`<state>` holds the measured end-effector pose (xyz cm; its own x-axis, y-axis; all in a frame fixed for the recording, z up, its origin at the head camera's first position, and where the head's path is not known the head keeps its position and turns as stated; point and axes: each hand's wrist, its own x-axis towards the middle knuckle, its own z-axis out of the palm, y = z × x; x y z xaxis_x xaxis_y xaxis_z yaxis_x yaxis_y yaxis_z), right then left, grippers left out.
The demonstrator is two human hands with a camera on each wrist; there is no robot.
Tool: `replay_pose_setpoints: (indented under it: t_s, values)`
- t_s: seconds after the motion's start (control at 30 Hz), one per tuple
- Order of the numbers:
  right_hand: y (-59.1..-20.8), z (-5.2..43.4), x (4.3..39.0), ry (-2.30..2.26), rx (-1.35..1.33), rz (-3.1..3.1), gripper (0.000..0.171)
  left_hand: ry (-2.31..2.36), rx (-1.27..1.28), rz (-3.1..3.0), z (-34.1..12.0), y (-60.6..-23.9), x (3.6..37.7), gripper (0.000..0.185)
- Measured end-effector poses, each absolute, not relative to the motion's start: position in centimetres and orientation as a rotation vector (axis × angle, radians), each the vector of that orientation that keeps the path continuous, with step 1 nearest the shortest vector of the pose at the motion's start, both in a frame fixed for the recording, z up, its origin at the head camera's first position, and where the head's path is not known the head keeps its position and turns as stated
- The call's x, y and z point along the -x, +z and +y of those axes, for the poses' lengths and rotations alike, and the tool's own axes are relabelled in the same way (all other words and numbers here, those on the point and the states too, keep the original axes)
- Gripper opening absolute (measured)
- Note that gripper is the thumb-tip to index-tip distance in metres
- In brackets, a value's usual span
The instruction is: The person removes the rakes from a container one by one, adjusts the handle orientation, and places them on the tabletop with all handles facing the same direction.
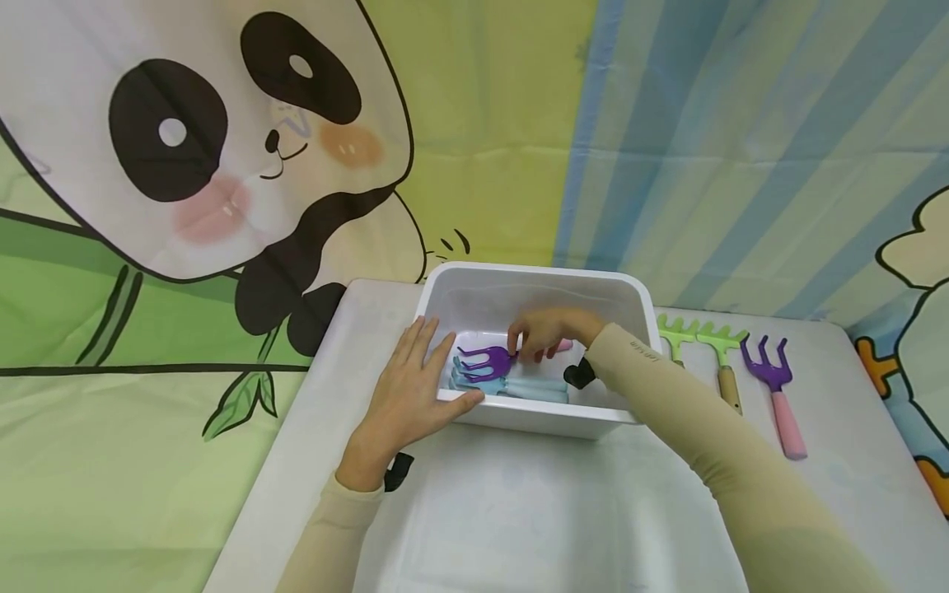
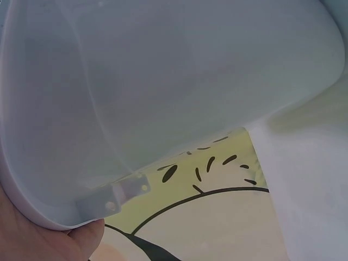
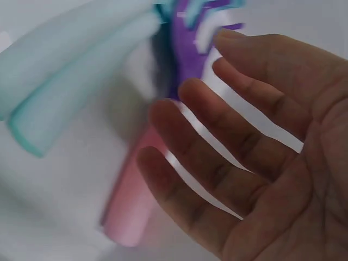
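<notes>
My right hand (image 1: 544,331) reaches down into a white plastic bin (image 1: 534,422). Its fingers are loosely bent and spread over a hand fork with purple tines (image 1: 485,364) and a pink handle (image 3: 133,201). In the right wrist view the fingertips (image 3: 163,111) overlap the fork's neck and handle without curling round it. Light blue garden tools (image 1: 537,389) lie side by side along the bin's front, partly beneath the purple tines. At the front left corner my left hand (image 1: 408,387) rests on the rim, fingers extended over the left side and thumb along the front edge.
Right of the bin, two green hand rakes (image 1: 721,339) and another purple fork with a pink handle (image 1: 787,424) lie on the white table (image 1: 511,511). Behind it hangs a printed cloth (image 1: 482,123) with a panda, close to the bin's back wall.
</notes>
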<state>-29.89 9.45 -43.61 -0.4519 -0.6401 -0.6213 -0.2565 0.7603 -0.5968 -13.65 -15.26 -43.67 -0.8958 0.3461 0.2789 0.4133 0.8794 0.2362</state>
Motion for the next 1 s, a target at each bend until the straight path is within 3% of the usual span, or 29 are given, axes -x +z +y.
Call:
replay_pose_setpoints:
  t_s: [1.0]
  values:
    - [-47.4,8.8,28.1,-0.303,0.653,2.056,0.021,-0.429,0.577,-2.807,-15.3,-43.8,13.6,0.100]
